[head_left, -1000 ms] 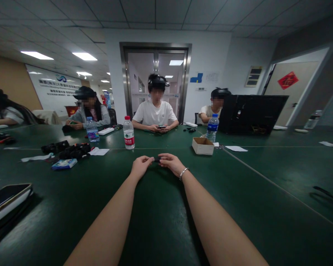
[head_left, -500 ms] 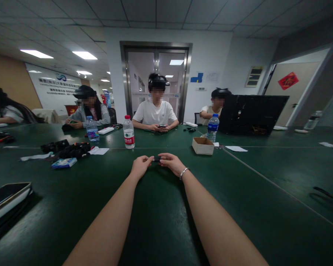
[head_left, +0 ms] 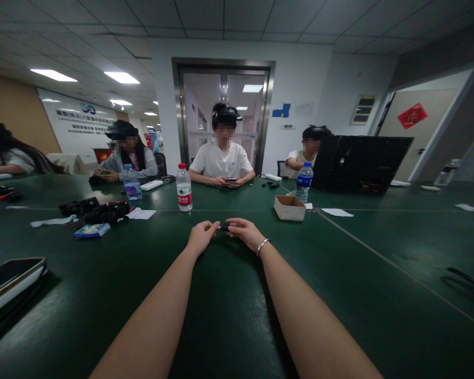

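Observation:
A small, dark, narrow object [head_left: 224, 227] is held level between my two hands, just above the green table. My left hand [head_left: 202, 235] pinches its left end, where a paler bit shows beside the fingertips. Thumb and fingers of my right hand [head_left: 244, 231] are closed on the right end; a silver bracelet circles that wrist. The fingers cover much of the object, and it is too small to tell its kind.
Beyond my hands stand a red-capped water bottle [head_left: 184, 188] and, rightward, an open cardboard box [head_left: 289, 208] by a blue-capped bottle [head_left: 303, 181]. Black gear [head_left: 102, 211] and a blue-white packet [head_left: 91, 230] lie left; a phone [head_left: 11, 279] is near left. Several people sit opposite.
The hands hold nearly the same pose. A little more of the pale left end of the object shows now. The whole view has shifted very slightly.

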Demonstrator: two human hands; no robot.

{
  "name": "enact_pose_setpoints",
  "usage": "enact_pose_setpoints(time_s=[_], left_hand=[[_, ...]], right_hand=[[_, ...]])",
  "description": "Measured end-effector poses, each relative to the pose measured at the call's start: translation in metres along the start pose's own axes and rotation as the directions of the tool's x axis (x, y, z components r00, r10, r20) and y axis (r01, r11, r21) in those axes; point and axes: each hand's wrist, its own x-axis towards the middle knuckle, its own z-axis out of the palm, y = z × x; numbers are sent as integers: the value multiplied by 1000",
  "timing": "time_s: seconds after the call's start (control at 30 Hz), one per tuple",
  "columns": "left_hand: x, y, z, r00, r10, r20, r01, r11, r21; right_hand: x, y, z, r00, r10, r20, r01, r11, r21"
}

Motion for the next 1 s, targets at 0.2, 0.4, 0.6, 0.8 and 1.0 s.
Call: enact_pose_setpoints(time_s=[0.2, 0.4, 0.6, 0.8, 1.0], left_hand=[[5, -8, 4, 999, 32, 11, -31, 995, -90], [6, -8, 6, 990, 139, -6, -136, 959, -249], [5, -7, 3, 985, 171, 3, -163, 944, -287], [3, -3, 3, 991, 132, 16, -120, 939, -323], [5, -6, 4, 996, 72, 46, -59, 972, -226]], right_hand=[[-1, -1, 1, 999, 8, -33, -8, 1000, 10], [0, -1, 4, 992, 43, -116, -40, 999, 27], [1, -1, 4, 989, 57, -135, -52, 998, 39], [0, 0, 2, 993, 45, -107, -42, 998, 36], [0, 0, 0, 996, 24, -84, -23, 1000, 6]])
